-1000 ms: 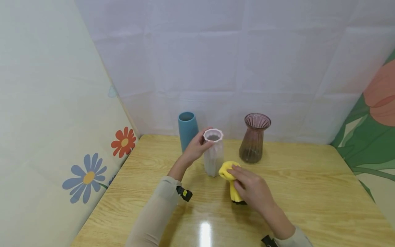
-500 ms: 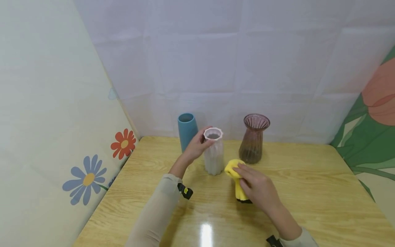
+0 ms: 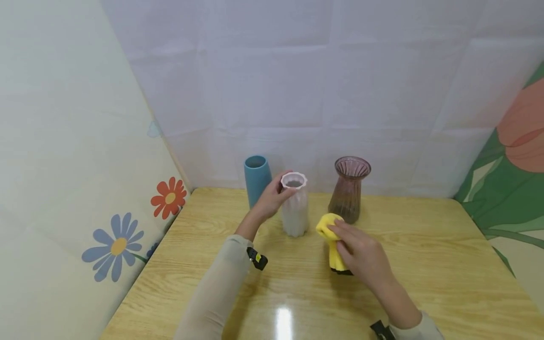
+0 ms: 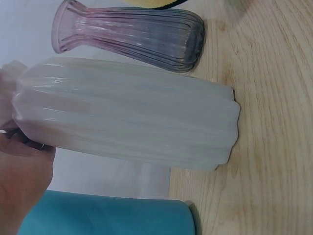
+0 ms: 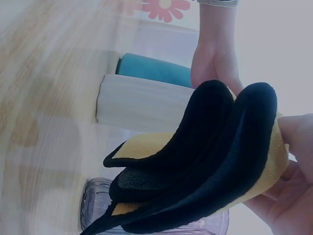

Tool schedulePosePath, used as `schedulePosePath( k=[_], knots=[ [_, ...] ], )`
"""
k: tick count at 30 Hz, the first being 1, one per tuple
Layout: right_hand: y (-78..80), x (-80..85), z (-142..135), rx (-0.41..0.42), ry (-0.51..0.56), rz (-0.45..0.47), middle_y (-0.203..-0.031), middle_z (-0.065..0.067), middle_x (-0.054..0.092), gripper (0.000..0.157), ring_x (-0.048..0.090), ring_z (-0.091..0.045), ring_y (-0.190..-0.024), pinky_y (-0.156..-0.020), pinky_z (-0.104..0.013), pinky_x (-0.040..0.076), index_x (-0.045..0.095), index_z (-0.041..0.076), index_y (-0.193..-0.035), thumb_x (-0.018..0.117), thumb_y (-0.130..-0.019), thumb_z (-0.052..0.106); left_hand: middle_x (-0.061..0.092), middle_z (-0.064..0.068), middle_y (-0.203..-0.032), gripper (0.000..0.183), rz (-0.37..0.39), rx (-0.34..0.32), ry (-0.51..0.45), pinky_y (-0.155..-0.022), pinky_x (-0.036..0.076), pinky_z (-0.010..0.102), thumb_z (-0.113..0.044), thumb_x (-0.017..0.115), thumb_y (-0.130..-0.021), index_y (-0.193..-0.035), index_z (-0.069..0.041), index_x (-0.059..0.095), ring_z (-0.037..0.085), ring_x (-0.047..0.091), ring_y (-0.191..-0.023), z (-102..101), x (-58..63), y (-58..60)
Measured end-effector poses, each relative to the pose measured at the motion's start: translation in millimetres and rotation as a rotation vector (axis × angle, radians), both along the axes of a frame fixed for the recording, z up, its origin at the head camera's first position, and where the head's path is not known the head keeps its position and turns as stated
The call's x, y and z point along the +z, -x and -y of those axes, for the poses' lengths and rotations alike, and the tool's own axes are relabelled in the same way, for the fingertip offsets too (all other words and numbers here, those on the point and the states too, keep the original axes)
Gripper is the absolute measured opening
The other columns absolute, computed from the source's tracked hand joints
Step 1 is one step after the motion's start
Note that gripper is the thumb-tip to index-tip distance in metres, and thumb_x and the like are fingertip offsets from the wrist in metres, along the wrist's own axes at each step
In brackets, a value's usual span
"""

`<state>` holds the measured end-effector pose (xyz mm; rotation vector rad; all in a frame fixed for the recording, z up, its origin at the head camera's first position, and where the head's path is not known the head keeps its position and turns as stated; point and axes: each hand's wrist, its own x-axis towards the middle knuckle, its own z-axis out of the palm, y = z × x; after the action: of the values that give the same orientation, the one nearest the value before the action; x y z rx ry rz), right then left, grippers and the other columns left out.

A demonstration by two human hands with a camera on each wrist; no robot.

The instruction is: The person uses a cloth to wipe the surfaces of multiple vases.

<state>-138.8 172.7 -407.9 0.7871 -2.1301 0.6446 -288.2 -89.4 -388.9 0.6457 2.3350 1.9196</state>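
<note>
My left hand (image 3: 268,202) grips a white fluted vase (image 3: 295,212) by its neck, thumb and fingers around the scalloped rim. The vase stands upright, and the left wrist view shows its wavy base (image 4: 230,129) right at the wood surface. To the right of it, my right hand (image 3: 364,255) pinches a bunched yellow cloth (image 3: 329,227) at the top. The cloth hangs down in folds, with black edging (image 5: 254,127) facing the right wrist camera. A gap separates cloth and white vase in the head view.
Behind my left hand stands a blue vase (image 3: 257,182), its lower part covered by that hand. A purple-grey ribbed glass vase (image 3: 349,191) with a flared rim stands just behind the cloth. All are on a wood-grain table (image 3: 425,255) with white sheeting (image 3: 272,94) at its back.
My right hand has moved the cloth rightward and slightly farther back, away from the white vase. The left hand has shifted the white vase slightly toward the back.
</note>
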Motion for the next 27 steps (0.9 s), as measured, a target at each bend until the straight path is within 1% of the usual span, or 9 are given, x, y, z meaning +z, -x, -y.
schedulePosePath(
  k=[7,13,18,21,27],
  knots=[
    [1.4,4.6,-7.9,-0.015,0.003,-0.034,-0.116,-0.018,0.073,0.037,0.073,-0.035,-0.1,-0.076,-0.045,0.06,0.075,0.006,-0.115,0.073,-0.078,-0.001,0.051,0.008,-0.145,0.058,0.002,0.02,-0.009,-0.117,0.036,0.044,-0.02,0.065,-0.101,-0.153,-0.013,0.04,0.024,0.045,-0.138,-4.0,-1.2,7.3],
    [2.7,6.7,-16.8,-0.031,0.009,-0.041,-0.114,-0.017,0.074,0.038,0.073,-0.036,-0.097,-0.074,-0.045,0.06,0.075,0.005,-0.115,0.072,-0.078,-0.003,0.05,0.008,-0.148,0.057,0.014,0.049,-0.007,-0.118,0.034,0.044,-0.021,0.064,-0.102,-0.153,-0.013,0.039,0.024,0.042,-0.142,-6.9,-0.5,11.1],
    [2.5,10.3,-23.2,-0.031,-0.002,-0.051,-0.116,-0.018,0.073,0.04,0.073,-0.037,-0.095,-0.071,-0.043,0.061,0.074,0.006,-0.116,0.074,-0.077,-0.005,0.049,0.008,-0.149,0.058,0.008,0.078,0.024,-0.117,0.036,0.047,-0.026,0.064,-0.101,-0.153,-0.015,0.04,0.025,0.041,-0.143,-7.0,-2.1,19.5],
    [2.3,13.7,-27.3,-0.031,-0.01,-0.059,-0.117,-0.019,0.072,0.041,0.073,-0.037,-0.095,-0.069,-0.044,0.061,0.074,0.005,-0.117,0.074,-0.077,-0.005,0.05,0.008,-0.148,0.057,-0.003,0.081,0.034,-0.116,0.036,0.048,-0.027,0.065,-0.101,-0.151,-0.015,0.042,0.025,0.042,-0.142,-7.7,-1.2,24.6],
    [4.0,20.4,-36.6,-0.04,-0.034,-0.074,-0.116,-0.019,0.073,0.043,0.074,-0.037,-0.094,-0.067,-0.043,0.061,0.073,0.004,-0.119,0.074,-0.077,-0.005,0.056,0.011,-0.139,0.052,-0.031,0.068,0.039,-0.11,0.042,0.046,-0.023,0.066,-0.1,-0.147,-0.011,0.047,0.026,0.051,-0.131,-10.7,1.4,31.1]
  ],
)
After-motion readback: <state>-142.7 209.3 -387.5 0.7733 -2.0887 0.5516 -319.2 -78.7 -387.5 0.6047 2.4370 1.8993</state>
